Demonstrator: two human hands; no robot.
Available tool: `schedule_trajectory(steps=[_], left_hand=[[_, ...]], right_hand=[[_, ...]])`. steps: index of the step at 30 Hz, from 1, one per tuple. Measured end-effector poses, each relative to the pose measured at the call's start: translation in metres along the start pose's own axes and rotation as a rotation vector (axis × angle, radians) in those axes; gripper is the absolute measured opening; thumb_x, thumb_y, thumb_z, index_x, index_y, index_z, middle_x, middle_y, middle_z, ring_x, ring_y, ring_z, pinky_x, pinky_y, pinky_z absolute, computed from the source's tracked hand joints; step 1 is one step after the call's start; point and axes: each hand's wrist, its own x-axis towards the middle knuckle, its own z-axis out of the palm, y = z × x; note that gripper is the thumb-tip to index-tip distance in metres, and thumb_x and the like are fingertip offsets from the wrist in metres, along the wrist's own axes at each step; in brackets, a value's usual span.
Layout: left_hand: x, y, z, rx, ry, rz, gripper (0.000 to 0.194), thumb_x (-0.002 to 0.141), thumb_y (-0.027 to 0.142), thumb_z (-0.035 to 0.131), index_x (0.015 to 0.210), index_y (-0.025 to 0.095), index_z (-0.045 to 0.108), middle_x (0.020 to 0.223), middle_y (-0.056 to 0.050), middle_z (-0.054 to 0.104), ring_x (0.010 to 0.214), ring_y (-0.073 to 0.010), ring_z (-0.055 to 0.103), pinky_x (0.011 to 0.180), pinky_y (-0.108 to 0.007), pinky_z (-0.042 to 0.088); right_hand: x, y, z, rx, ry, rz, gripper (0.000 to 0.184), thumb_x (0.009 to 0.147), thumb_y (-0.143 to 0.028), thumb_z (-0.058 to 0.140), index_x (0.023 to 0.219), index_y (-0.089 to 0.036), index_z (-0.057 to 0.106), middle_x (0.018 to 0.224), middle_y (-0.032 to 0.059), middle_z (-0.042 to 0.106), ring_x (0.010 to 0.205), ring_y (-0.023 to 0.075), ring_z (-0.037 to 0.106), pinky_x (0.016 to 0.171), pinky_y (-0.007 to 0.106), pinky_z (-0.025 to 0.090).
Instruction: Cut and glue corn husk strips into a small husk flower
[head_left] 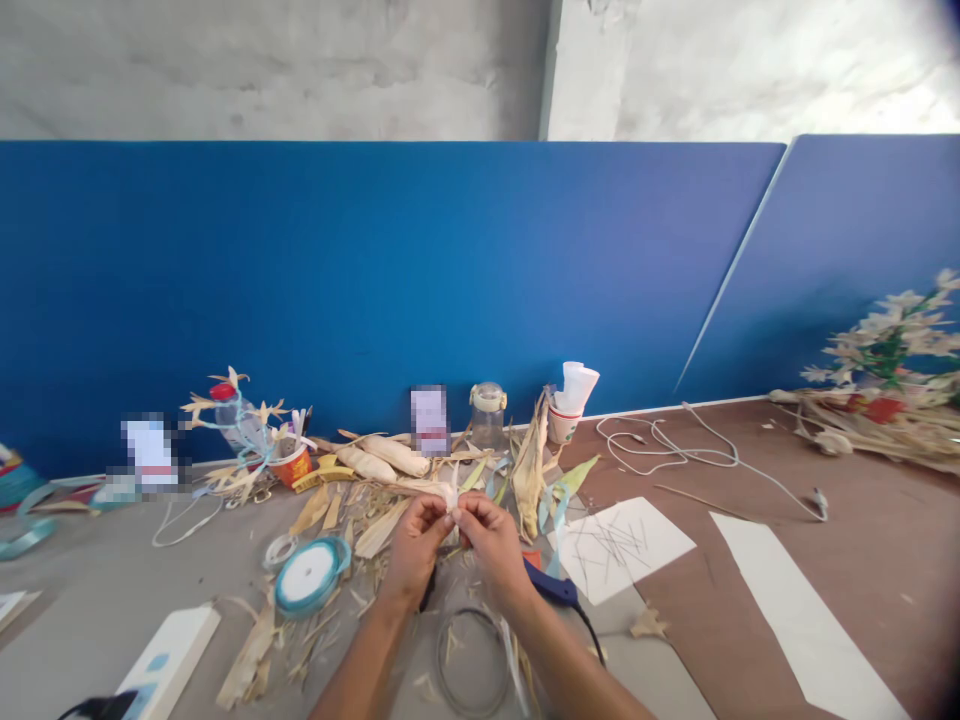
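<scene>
Both my hands are together at the middle of the table, fingertips nearly touching. My left hand [414,555] and my right hand [493,545] pinch a small pale strip of corn husk [454,482], its tips pointing upward; my fingers hide its lower part. Dried corn husks [382,530] lie spread around and behind the hands. Beside my right wrist is a dark blue handled tool [553,586] with a black cord, its front hidden. A ring of thin grey wire [441,660] lies between my forearms. Left of my left hand rests a spool of blue ribbon [309,577].
A white power strip [169,655] lies front left. Along the blue partition [360,270] stand a clear jar [488,420], a paper cup [564,424] and a red cup [291,468]. White paper [626,548] with thin wires and a white cable [727,460] lie on the right.
</scene>
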Motion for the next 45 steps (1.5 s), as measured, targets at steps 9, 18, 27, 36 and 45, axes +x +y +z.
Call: schedule_trajectory(steps=[9, 18, 27, 36, 45], left_hand=[[-0.001, 0.005, -0.001, 0.038, -0.075, -0.064, 0.023, 0.066, 0.031, 0.074, 0.082, 0.016, 0.067, 0.075, -0.003, 0.066, 0.07, -0.0162, 0.058, 0.066, -0.027, 0.045], [0.001, -0.007, 0.001, -0.026, 0.024, -0.022, 0.02, 0.062, 0.029, 0.076, 0.076, 0.017, 0.068, 0.072, -0.002, 0.067, 0.069, -0.0154, 0.056, 0.069, -0.027, 0.043], [0.0, -0.001, 0.001, -0.042, -0.013, -0.048, 0.016, 0.067, 0.03, 0.073, 0.075, 0.017, 0.068, 0.07, -0.001, 0.065, 0.07, -0.0153, 0.056, 0.071, -0.027, 0.041], [0.0, 0.003, 0.002, 0.156, -0.066, -0.07, 0.017, 0.066, 0.032, 0.071, 0.07, 0.016, 0.067, 0.067, -0.001, 0.062, 0.066, -0.0157, 0.053, 0.068, -0.027, 0.04], [-0.002, 0.003, 0.005, 0.126, -0.05, -0.082, 0.017, 0.067, 0.031, 0.07, 0.071, 0.016, 0.065, 0.068, -0.001, 0.063, 0.069, -0.0158, 0.053, 0.071, -0.027, 0.04]], right_hand=[[0.001, 0.0, -0.001, 0.147, -0.027, 0.171, 0.016, 0.061, -0.028, 0.07, 0.053, -0.015, 0.064, 0.072, -0.0002, 0.059, 0.044, 0.0039, 0.04, 0.043, 0.019, 0.033], [0.003, 0.004, -0.004, 0.021, 0.009, 0.062, 0.023, 0.064, -0.028, 0.07, 0.045, -0.018, 0.063, 0.08, 0.0075, 0.065, 0.092, 0.0214, 0.057, 0.068, 0.026, 0.046], [0.002, -0.005, -0.002, 0.284, -0.02, 0.247, 0.022, 0.059, -0.03, 0.074, 0.075, -0.017, 0.065, 0.058, -0.0041, 0.056, 0.049, 0.0072, 0.043, 0.05, 0.02, 0.035], [0.008, -0.004, -0.008, 0.172, 0.051, 0.245, 0.014, 0.06, -0.026, 0.07, 0.06, -0.015, 0.061, 0.047, -0.0072, 0.046, 0.046, 0.0062, 0.035, 0.049, 0.021, 0.026], [0.008, 0.001, -0.005, 0.364, 0.035, 0.347, 0.013, 0.059, -0.024, 0.069, 0.057, -0.016, 0.059, 0.04, -0.007, 0.046, 0.04, 0.0056, 0.033, 0.045, 0.021, 0.023]])
